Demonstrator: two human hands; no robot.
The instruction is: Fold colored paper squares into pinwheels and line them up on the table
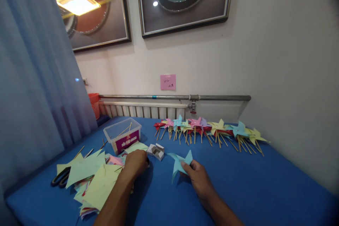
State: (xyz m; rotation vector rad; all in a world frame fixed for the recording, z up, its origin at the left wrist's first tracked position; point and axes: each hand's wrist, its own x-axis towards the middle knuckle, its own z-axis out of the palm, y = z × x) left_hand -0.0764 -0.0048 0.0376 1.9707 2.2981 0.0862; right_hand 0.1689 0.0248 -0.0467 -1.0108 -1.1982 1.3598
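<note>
My right hand [198, 178] pinches a light blue paper pinwheel [178, 163] between thumb and fingers, its points folded in to the centre. No stick shows on it. My left hand [136, 163] is curled over the table beside the paper pile, back of the hand up. Its fingertips are mostly hidden, and a small dark shape shows at their edge. Just beyond it sits a small open white box [156, 151]. Under and left of my left forearm lie cut paper sheets [102, 183] in green, pink and other colours.
Finished pinwheels [196, 123] on sticks lie in a row along the back of the blue table [265, 190]. A clear plastic tub [123, 135] holding thin sticks stands at back left. Black-handled scissors [62, 177] lie partly under paper. A radiator [143, 110] lines the wall.
</note>
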